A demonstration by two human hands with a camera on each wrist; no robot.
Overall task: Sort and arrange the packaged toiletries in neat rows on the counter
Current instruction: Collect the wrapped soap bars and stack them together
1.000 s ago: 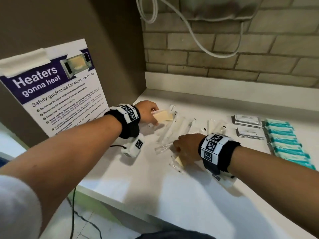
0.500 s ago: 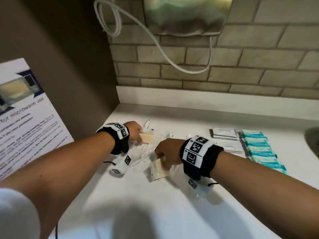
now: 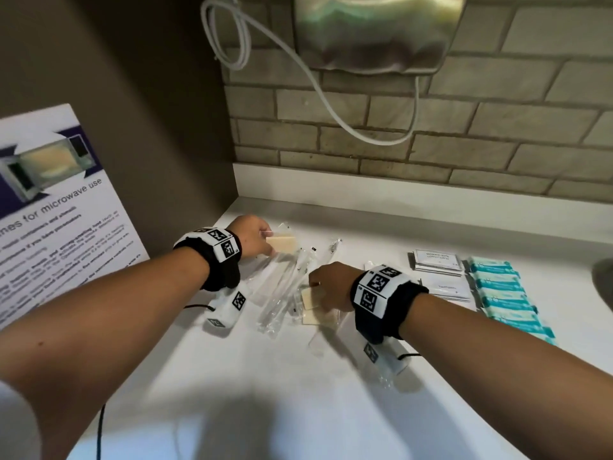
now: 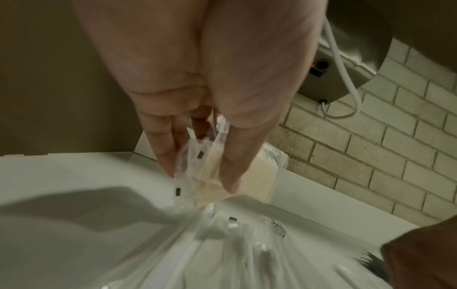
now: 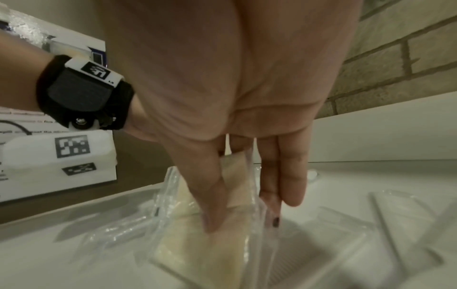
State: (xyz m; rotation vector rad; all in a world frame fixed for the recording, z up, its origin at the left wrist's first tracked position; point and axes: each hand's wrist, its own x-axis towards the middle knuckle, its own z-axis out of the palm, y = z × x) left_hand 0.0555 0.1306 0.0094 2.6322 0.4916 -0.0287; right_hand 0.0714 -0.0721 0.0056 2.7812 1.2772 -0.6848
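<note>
Two kinds sit sorted at right: teal packs (image 3: 504, 295) and white sachets (image 3: 438, 260). Your left hand (image 3: 252, 239) and right hand (image 3: 331, 285) each pinch a bagged soap (image 3: 282, 244), clear sleeves (image 3: 282, 293) loose at centre.

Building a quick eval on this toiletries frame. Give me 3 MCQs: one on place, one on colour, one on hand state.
1. Where does the row of teal packets lie relative to the white sachets?
A. to their right
B. to their left
C. stacked on them

2. What colour is the pad inside the clear packet at the left hand?
A. teal
B. cream
C. black

3. What is the right hand doing?
A. hanging idle above the counter
B. pinching a clear-wrapped cream packet
C. holding the white cable

Answers:
1 A: the head view shows the teal row at the counter's right end, beside the sachets.
2 B: both the head and left wrist views show a pale cream slab in clear film.
3 B: the right wrist view shows thumb and fingers closed on the wrapper.
</note>
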